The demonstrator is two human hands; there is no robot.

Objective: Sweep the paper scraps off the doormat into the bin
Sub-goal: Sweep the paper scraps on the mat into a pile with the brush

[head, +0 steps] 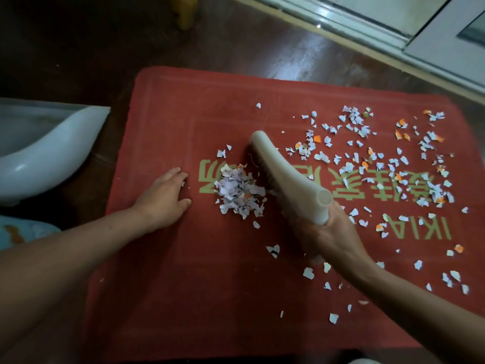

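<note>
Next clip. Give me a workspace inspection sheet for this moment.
Surface: red doormat on dark wooden floor.
Job's things: pile of scraps mid-mat; loose scraps across the right half; brush beside the pile; white bin off the mat's left edge.
Clutter: yellowish object at top, unclear.
Hands: left hand rests flat on the mat; right hand grips the brush handle.
Cables: nothing seen.
Surroundings: door threshold upper right.

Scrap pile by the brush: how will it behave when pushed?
Probably very light: the scrap pile is small torn paper bits, so a fast stroke may scatter them. It's loose, not one mass, so strays likely trail behind. The doormat looks fuzzy, so pieces may snag rather than slide.
</note>
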